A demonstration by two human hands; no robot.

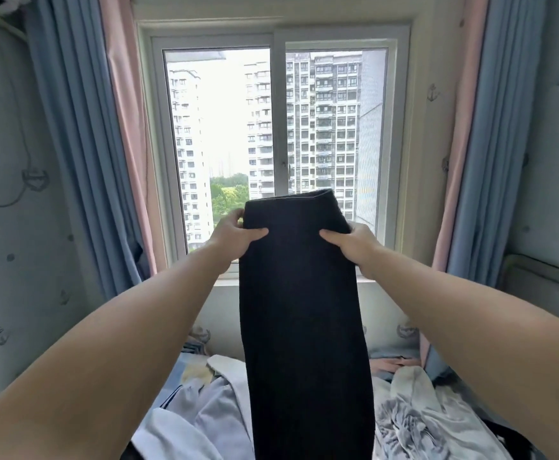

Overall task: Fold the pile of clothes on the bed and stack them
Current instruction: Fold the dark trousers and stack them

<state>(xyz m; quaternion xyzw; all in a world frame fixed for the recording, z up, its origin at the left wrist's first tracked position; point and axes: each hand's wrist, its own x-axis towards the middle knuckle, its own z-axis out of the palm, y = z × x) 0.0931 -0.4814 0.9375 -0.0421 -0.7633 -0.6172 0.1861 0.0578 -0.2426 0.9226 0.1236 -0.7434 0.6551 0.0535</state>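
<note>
Big window (278,127) straight ahead, blue and pink curtains (72,144) on either side, and down below is the bed (177,370), strewn with a loose pile (414,416) of pale, crumpled clothes waiting their turn. Front and centre, a dark garment (304,310) is held up in the air above that pile, hanging in one long, narrow panel that runs out of the bottom of the view. It could be trousers doubled lengthwise, but that's hard to confirm. Left hand (235,235) is clamped on the top left edge and right hand (351,242) on the top right edge, each with the thumb in front and the fingers tucked behind the cloth. The fabric drapes straight with barely a wrinkle, so it looks soft but fairly dense, heavier than the thin shirts below. It's nothing fragile, and it seems unlikely to slip from a pinch. Those top corners look like the right hold, as they keep the edges square. For the next fold, the hanging end probably wants lowering onto the bed first.
</note>
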